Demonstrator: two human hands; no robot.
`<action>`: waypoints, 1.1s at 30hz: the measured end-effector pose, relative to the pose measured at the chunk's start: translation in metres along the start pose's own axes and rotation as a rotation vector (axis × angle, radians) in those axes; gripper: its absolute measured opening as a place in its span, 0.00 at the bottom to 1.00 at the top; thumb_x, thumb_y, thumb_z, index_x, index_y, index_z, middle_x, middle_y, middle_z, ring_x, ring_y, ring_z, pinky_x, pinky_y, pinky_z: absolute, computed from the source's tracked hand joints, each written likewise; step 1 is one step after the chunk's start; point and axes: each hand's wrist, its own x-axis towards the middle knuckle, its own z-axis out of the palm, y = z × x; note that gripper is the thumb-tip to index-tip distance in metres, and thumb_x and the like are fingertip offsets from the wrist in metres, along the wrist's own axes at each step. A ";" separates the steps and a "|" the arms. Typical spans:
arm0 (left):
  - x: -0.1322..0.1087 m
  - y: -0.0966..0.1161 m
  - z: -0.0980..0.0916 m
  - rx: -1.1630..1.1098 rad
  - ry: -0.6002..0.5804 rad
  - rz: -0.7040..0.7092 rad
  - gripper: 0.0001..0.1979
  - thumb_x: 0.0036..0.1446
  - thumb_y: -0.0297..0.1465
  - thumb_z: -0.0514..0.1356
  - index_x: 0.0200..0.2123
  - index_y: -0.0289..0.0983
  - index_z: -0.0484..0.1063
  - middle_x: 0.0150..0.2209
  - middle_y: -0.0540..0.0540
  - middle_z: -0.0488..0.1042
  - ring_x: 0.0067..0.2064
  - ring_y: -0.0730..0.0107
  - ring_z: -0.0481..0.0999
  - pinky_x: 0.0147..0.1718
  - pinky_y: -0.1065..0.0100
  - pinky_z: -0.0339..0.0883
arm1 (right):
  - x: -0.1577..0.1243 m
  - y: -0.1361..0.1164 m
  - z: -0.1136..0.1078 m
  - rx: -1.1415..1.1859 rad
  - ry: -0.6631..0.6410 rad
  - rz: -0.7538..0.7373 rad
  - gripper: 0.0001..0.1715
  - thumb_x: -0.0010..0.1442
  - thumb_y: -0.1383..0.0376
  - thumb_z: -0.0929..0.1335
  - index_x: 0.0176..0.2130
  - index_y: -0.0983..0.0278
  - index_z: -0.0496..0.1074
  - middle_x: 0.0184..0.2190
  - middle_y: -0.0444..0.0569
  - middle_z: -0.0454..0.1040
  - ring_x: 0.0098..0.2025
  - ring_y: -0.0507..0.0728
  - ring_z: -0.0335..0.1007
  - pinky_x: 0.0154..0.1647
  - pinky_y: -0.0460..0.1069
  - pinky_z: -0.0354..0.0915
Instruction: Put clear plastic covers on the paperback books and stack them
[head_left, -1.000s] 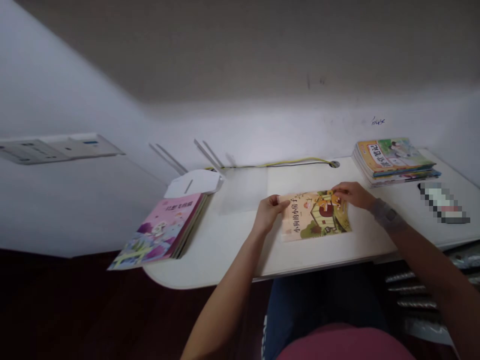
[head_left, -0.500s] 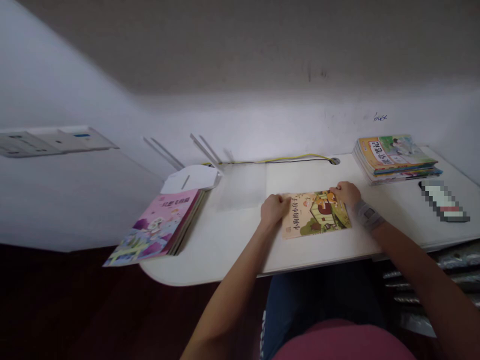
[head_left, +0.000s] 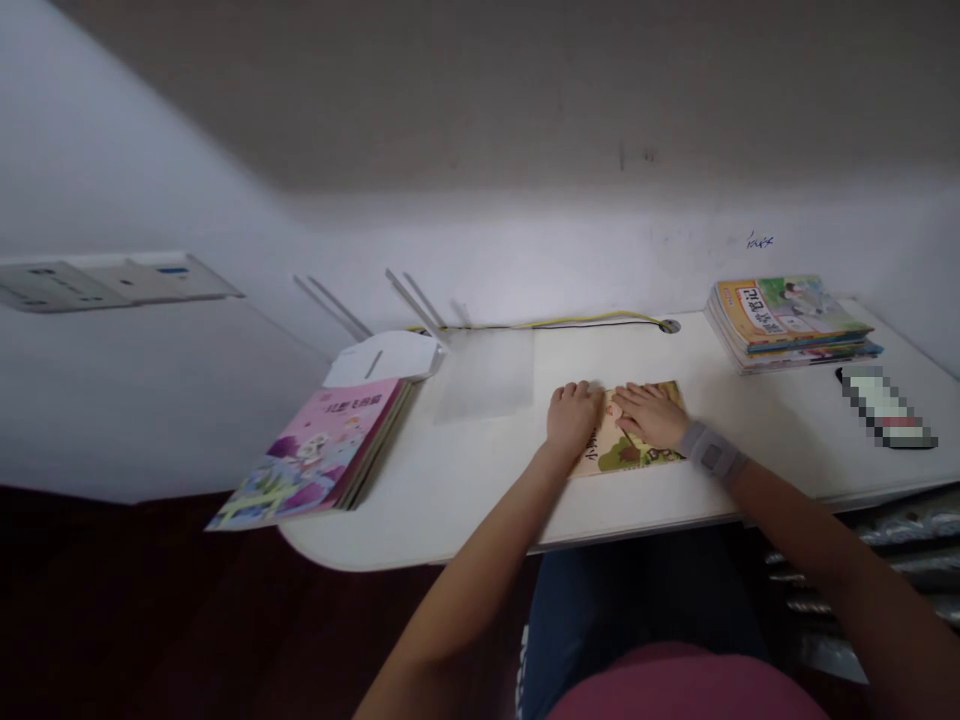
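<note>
A thin picture book (head_left: 634, 458) with a yellow and green cover lies on the white desk (head_left: 480, 490) in front of me. My left hand (head_left: 576, 415) rests over its left part, fingers bent and close together, hiding much of the title. My right hand (head_left: 651, 415) lies flat on the upper middle of the cover with fingers stretched out and slightly apart, pointing left. A grey band (head_left: 711, 455) is around my right wrist. The two hands are close together, and both cover parts of the printed picture.
A stack of pink-topped books (head_left: 322, 440) overhangs the desk's left edge, beside a white router (head_left: 382, 358) with antennas. A clear sheet (head_left: 484, 375) lies behind. At right are another book stack (head_left: 795, 315) and a phone (head_left: 889, 408). A yellow cable (head_left: 592, 318) runs along the wall.
My right hand has left the book's upper right corner and moved left, flattening onto the cover. My left hand has shifted right from the left edge onto the cover.
</note>
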 end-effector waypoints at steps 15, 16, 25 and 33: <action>0.030 -0.025 0.009 -0.227 -0.009 -0.174 0.15 0.60 0.38 0.51 0.36 0.35 0.73 0.38 0.36 0.73 0.47 0.54 0.69 0.45 0.59 0.61 | -0.050 0.038 0.011 -0.067 0.001 0.256 0.33 0.65 0.55 0.57 0.61 0.74 0.58 0.63 0.62 0.57 0.63 0.64 0.54 0.59 0.58 0.55; 0.033 -0.025 0.009 -0.260 -0.003 -0.190 0.15 0.59 0.40 0.53 0.34 0.35 0.73 0.38 0.36 0.73 0.47 0.53 0.70 0.45 0.59 0.61 | -0.049 0.036 0.010 -0.071 0.001 0.255 0.33 0.65 0.55 0.57 0.61 0.74 0.58 0.63 0.62 0.57 0.63 0.63 0.54 0.58 0.58 0.55; 0.024 -0.048 0.002 -0.771 -0.004 -0.387 0.13 0.49 0.42 0.60 0.29 0.38 0.70 0.29 0.42 0.76 0.37 0.59 0.75 0.36 0.65 0.65 | -0.050 0.036 0.010 -0.066 0.016 0.259 0.33 0.65 0.54 0.57 0.61 0.73 0.58 0.63 0.61 0.56 0.63 0.63 0.55 0.58 0.58 0.55; -0.046 -0.046 -0.004 -1.253 -0.256 -0.482 0.16 0.45 0.43 0.64 0.28 0.36 0.68 0.26 0.45 0.75 0.26 0.69 0.74 0.23 0.70 0.65 | -0.051 0.035 0.012 -0.049 0.033 0.260 0.34 0.65 0.54 0.57 0.61 0.73 0.58 0.63 0.62 0.56 0.62 0.64 0.55 0.58 0.59 0.55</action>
